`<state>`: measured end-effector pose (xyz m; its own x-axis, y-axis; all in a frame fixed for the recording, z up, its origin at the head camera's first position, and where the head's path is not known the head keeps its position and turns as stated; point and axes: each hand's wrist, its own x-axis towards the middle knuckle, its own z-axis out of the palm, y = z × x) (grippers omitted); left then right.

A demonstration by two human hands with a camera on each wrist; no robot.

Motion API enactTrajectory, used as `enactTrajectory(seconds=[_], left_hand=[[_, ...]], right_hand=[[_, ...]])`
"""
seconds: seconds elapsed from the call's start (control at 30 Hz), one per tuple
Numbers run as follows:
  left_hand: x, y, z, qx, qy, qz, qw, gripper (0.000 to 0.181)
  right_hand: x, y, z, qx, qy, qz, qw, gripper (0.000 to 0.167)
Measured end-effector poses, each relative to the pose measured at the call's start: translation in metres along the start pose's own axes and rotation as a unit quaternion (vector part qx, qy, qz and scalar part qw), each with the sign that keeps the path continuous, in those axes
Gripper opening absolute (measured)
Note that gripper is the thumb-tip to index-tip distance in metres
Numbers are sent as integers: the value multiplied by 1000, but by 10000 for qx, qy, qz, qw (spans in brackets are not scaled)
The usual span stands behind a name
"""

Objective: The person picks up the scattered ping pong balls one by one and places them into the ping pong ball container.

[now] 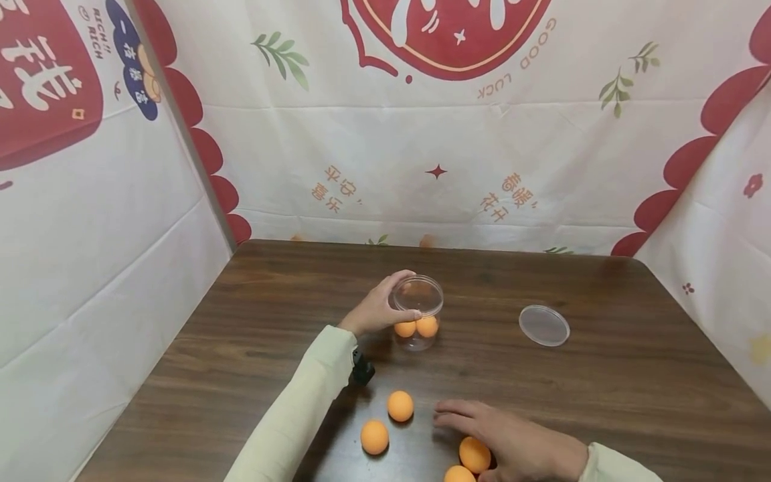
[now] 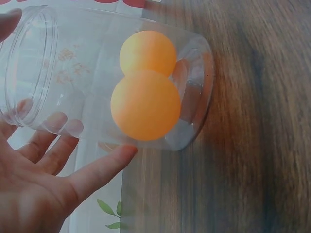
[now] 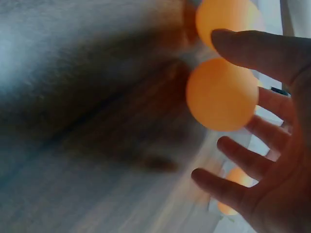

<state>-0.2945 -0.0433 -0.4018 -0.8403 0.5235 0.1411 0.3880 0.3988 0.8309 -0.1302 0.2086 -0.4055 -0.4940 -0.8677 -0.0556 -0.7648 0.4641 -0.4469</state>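
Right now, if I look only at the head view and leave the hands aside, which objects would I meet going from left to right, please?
Leftmost loose orange ball → clear open jar → upper orange ball beside the right hand → clear lid. Overlapping things are left out.

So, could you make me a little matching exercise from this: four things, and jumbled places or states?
1. clear plastic cylindrical jar
2. round clear plastic lid
3. left hand
4. right hand

A. right next to loose round orange balls
B. lying flat on the brown wooden table
C. two balls inside
D. gripping the jar

Pairs: 1-C; 2-B; 3-D; 4-A
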Motion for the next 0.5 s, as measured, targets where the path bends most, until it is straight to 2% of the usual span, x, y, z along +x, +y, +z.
enactTrajectory(seconds=[0.17,0.33,0.5], left_hand=[[1,1,0,-76,-6,21,10000,74],[0,1,-1,-100,-22,4,9999,75],[0,1,0,-82,-12,-27,10000,75]], right_hand=[[1,6,9,-143,136,-407,9990,49],[1,11,14,-87,261,-502,9984,33],[2,14,15,-211,470,-513,9974,27]])
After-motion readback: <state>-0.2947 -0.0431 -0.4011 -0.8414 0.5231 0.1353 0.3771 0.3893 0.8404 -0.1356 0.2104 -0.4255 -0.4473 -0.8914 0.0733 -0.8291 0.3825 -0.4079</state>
